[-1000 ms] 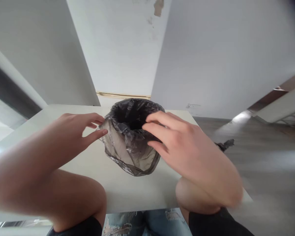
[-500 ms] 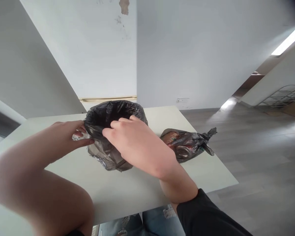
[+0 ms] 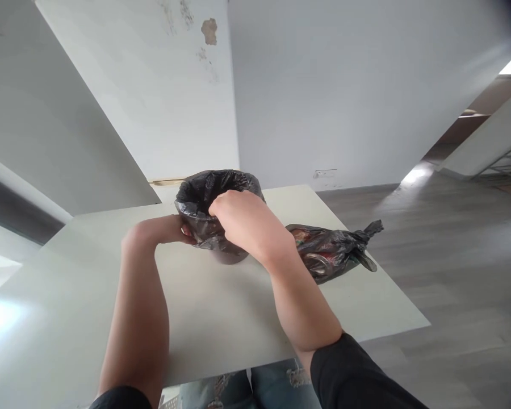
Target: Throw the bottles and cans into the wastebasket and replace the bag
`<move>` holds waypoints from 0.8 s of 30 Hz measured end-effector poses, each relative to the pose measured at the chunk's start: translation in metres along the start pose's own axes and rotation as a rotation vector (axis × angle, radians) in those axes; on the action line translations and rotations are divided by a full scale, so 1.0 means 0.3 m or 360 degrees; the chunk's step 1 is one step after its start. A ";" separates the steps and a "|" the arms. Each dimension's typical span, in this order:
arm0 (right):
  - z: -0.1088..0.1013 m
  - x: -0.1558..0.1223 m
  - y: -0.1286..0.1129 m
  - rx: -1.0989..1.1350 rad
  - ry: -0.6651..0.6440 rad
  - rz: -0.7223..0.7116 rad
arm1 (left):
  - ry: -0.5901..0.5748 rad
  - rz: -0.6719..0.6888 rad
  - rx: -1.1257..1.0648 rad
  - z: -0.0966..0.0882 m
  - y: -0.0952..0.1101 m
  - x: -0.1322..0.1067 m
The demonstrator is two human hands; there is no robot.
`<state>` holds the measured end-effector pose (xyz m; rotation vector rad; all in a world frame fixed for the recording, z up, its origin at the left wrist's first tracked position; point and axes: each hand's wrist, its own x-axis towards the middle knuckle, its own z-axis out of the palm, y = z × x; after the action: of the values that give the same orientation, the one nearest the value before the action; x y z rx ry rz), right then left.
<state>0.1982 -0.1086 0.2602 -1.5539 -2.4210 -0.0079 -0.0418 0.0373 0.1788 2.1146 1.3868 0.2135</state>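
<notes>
A black garbage bag (image 3: 202, 226) lines a small bin (image 3: 231, 258) on the table, its mouth open upward and its edge folded down over the outside. Only a strip of the bin's lower wall shows beneath the plastic. My right hand (image 3: 243, 215) is closed on the near rim of the bag, with its fingertips hidden inside the mouth. At the left side, my left hand (image 3: 172, 229) grips the folded-down plastic; its fingers are partly covered by the bag.
A knotted black bag (image 3: 332, 253) full of mixed items lies on its side at the table's right. The pale table (image 3: 204, 324) stands near a white wall (image 3: 298, 102). Grey floor (image 3: 460, 272) extends beyond its right edge, and my jeans (image 3: 238, 392) are at the front.
The bag's hanging skirt now sits higher, exposing the bin's lower wall. My left hand has moved closer in against its left side, and the right hand has stayed at the near rim.
</notes>
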 end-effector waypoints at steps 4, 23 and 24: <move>0.009 0.010 0.050 -0.0030 -0.0015 0.0145 | -0.0307 -0.0018 0.0151 0.046 -0.024 0.062; 0.005 -0.001 0.169 -0.0073 -0.0052 0.0508 | 0.0731 0.0384 -0.1250 0.462 -0.270 0.074; -0.001 0.002 0.171 -0.0073 -0.0096 0.0511 | 0.0686 0.0410 -0.1346 0.457 -0.275 0.076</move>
<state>0.2438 -0.0864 0.2537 -1.9721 -2.1998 0.0456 -0.0362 0.0269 0.0175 1.5422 0.9579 1.1877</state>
